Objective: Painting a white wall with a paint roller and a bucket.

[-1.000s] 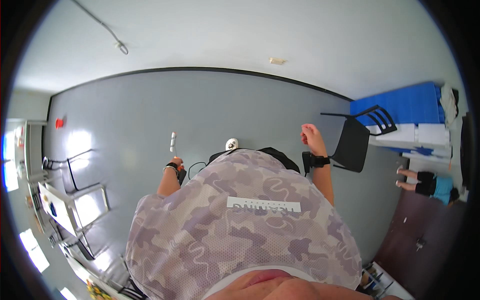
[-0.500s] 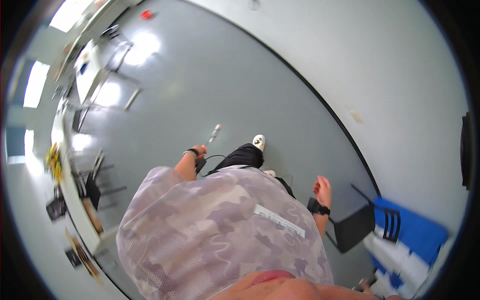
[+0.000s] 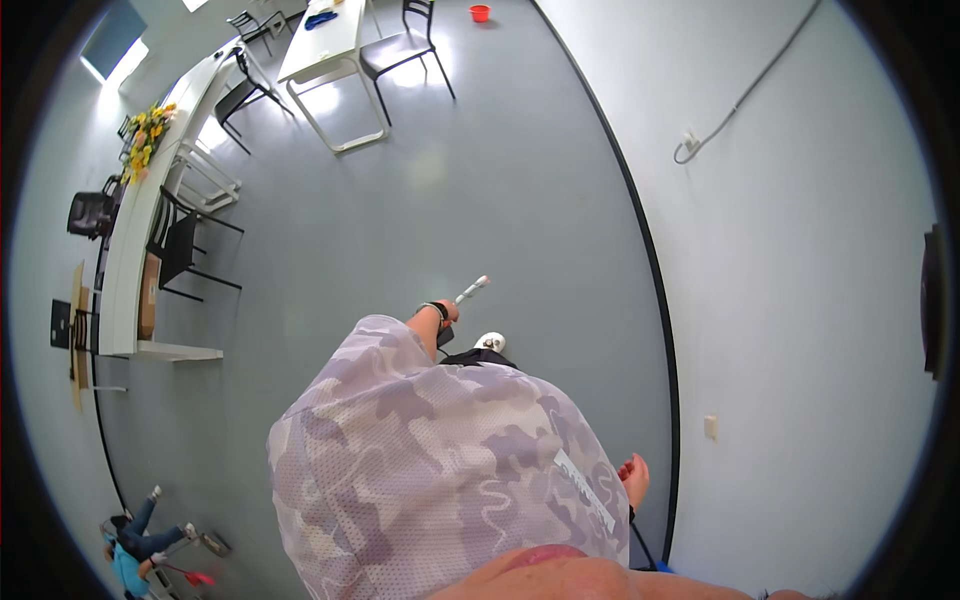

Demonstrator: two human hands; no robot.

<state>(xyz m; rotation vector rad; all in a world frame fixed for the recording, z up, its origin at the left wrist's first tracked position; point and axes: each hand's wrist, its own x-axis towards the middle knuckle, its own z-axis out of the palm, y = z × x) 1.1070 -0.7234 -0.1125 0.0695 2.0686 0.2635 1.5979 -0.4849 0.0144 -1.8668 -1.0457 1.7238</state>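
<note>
My left hand (image 3: 449, 312), with a dark band at the wrist, is closed round one end of a slim white stick (image 3: 473, 290). The stick shows greyish bands and a pinkish tip, and points ahead and to the right, above the floor. A small dark object (image 3: 445, 338) is just below that hand; its kind I cannot make out. My right hand (image 3: 635, 480) hangs low by my right side, partly behind my shirt. Its fingers are loosely bent and a little apart, with nothing seen in them. One white shoe (image 3: 490, 342) shows ahead of my shirt.
A white wall (image 3: 770, 300) with a dark baseboard runs along my right. White tables (image 3: 322, 42) and black chairs (image 3: 178, 240) stand ahead and left. A red bucket (image 3: 480, 13) is on the far floor. A person in blue (image 3: 130, 565) is behind left, near something red.
My view has swung right, so the tables, chairs and flowers sit differently. The blue-covered things and chair at right have mostly left view. The stick stays in my left hand; my right hand is lower.
</note>
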